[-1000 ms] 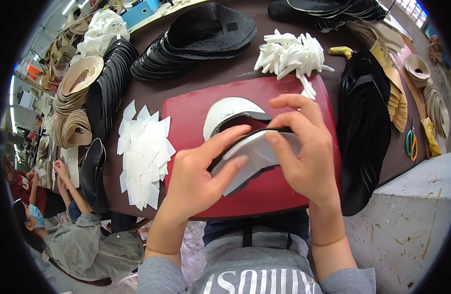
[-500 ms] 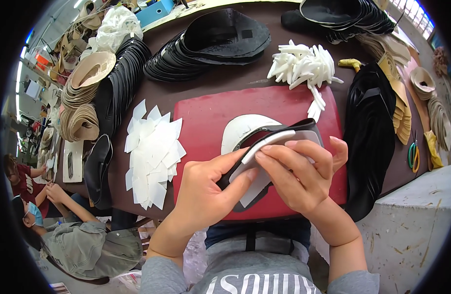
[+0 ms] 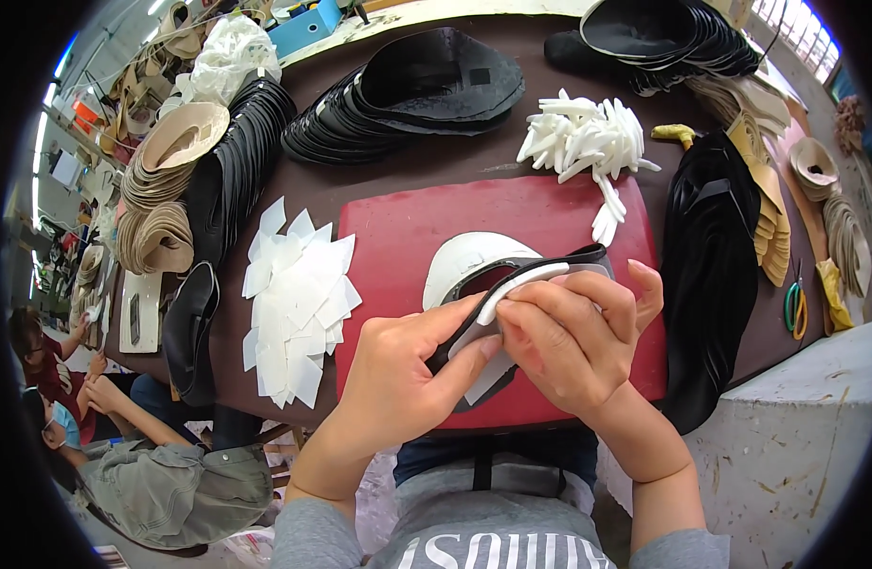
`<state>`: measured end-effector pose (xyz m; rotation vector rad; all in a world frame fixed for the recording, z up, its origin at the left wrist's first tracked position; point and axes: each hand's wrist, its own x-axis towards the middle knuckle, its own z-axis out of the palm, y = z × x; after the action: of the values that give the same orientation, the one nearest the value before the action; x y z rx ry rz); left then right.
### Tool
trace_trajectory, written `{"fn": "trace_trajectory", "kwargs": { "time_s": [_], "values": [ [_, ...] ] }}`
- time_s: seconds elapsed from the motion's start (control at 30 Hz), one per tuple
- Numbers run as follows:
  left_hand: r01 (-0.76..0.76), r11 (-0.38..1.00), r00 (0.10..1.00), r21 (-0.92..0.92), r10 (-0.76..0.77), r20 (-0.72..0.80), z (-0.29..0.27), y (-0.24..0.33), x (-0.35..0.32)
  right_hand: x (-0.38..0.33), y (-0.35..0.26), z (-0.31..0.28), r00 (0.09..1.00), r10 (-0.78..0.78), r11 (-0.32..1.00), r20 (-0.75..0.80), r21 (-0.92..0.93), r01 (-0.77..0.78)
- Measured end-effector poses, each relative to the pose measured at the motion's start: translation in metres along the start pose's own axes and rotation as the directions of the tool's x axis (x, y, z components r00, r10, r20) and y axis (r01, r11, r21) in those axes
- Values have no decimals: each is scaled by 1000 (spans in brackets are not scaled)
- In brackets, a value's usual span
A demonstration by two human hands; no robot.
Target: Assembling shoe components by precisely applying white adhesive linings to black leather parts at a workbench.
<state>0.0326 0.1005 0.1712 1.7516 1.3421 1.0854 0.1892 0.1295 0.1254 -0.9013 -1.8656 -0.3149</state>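
Since half a second ago the black shoe piece (image 3: 540,275) has swung so its far end now points toward the right edge of the red mat (image 3: 408,237), and the right fingers have curled in over it instead of spreading. The left hand (image 3: 398,379) is closed in a pinch: thumb (image 3: 450,318) laid along the piece's near side, fingers folded beneath, gripping the black piece together with a white liner (image 3: 488,375) that pokes out below. The right hand (image 3: 573,346) is also closed on it, fingertips pressing a white strip (image 3: 521,284) down along the black edge. The piece is held just above the near half of the mat. Touching it on the mat lies a white curved cutout (image 3: 464,261). Left of the mat lies a fan of white sheets (image 3: 299,299). Beyond the mat's far right corner sits a heap of white strips (image 3: 588,137). Beyond its far edge spreads a stack of black soles (image 3: 408,95). Right of the mat lie more black pieces (image 3: 711,256).
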Motion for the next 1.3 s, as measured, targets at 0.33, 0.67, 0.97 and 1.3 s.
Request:
{"fn": "trace_trajectory", "kwargs": {
  "time_s": [0.33,0.67,0.97,1.3],
  "values": [
    [35,998,999,-43,-35,6,-3,4,-2,5,-2,0,998,5,1000,-56,20,-4],
    [-179,967,984,184,179,17,-7,-6,2,38,13,-36,947,254,955,195,107,-278],
    [-356,831,930,428,359,77,-8,1,12,41,24,-33,940,11,962,341,252,-103],
    [183,976,983,119,-182,-22,11,0,-36,43,17,-39,965,234,939,120,228,-257]
  ]
}}
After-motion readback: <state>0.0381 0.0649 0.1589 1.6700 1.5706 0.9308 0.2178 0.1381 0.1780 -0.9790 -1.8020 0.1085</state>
